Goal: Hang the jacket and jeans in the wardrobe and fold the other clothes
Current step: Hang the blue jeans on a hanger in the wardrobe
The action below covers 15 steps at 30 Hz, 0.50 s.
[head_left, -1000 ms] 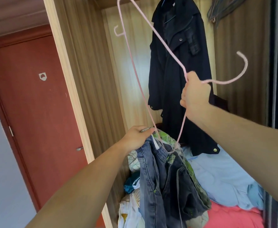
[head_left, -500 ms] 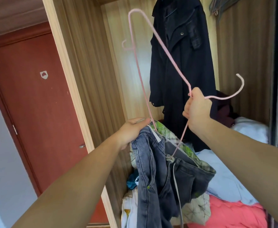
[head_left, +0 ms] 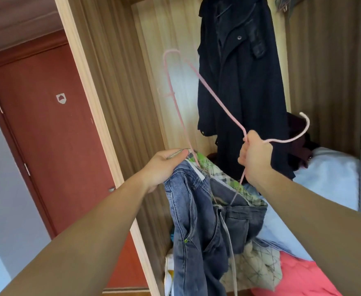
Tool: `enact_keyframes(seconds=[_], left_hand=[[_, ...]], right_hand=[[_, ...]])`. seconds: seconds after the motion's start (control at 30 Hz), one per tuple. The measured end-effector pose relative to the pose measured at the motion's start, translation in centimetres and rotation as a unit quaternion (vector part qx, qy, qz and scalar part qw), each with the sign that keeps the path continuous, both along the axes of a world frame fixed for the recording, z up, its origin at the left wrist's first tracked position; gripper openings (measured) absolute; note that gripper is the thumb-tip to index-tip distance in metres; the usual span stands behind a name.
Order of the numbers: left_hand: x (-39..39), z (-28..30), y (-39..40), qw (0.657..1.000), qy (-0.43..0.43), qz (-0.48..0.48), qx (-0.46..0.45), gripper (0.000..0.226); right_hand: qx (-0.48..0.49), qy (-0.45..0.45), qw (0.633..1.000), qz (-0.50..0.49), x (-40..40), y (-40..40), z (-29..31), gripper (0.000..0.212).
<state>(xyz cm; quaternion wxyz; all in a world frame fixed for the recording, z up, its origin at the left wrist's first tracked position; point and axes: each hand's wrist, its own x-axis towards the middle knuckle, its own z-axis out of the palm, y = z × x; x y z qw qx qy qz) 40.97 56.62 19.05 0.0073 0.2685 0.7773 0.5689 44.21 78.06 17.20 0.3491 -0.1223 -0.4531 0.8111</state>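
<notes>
Nearest the camera, both bare forearms reached forward into the open wardrobe (head_left: 102, 116). The left hand (head_left: 164, 165) was closed on the waistband of the jeans (head_left: 196, 221), thumb on top, so that the denim hung directly below and to the right of it. The right hand (head_left: 255, 159) was fisted round the neck of a pink hanger (head_left: 218, 99), its hook curving out to the right; the hanger's lower end dipped into the open waistband, apparently inside the green plaid lining, though motion blur left this uncertain. Below the jeans lay a heap of clothes, including a pale blue garment (head_left: 286, 227) and a coral one (head_left: 299, 274). Farther back, the dark jacket (head_left: 243, 82) hung upright inside the wardrobe, beyond both hands. A red door (head_left: 47, 124) stood at the left.
</notes>
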Motion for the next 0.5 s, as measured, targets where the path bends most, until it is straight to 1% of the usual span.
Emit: enact_keyframes(seconds=[0.07,0.13,0.23,0.33,0.43,0.5], left_hand=[[-0.1,0.3,-0.6,1.000,0.017,0.007,0.007,0.022],[-0.3,0.6,-1.5,0.999,0.028,0.015,0.005,0.025],[-0.7,0.8,-2.7,0.999,0.029,0.025,-0.001,0.027],[-1.4,0.5,-3.9,0.998,0.032,0.051,-0.032,0.023],[-1.9,0.3,-5.0,0.997,0.025,0.056,-0.053,0.021],[-2.2,0.3,-5.8,0.996,0.016,0.051,-0.069,0.022]], right_hand=[[-0.029,-0.030,0.999,0.021,-0.6,0.0,-3.3,0.019],[-0.015,-0.057,0.998,0.019,-0.8,0.2,-5.4,0.023],[0.064,-0.074,0.995,0.011,-0.8,0.5,-6.1,0.031],[0.148,-0.075,0.986,-0.001,-0.5,0.8,-5.4,0.042],[0.241,-0.078,0.967,-0.015,0.0,1.7,-4.7,0.046],[0.280,-0.078,0.956,-0.023,0.4,2.5,-4.2,0.047]])
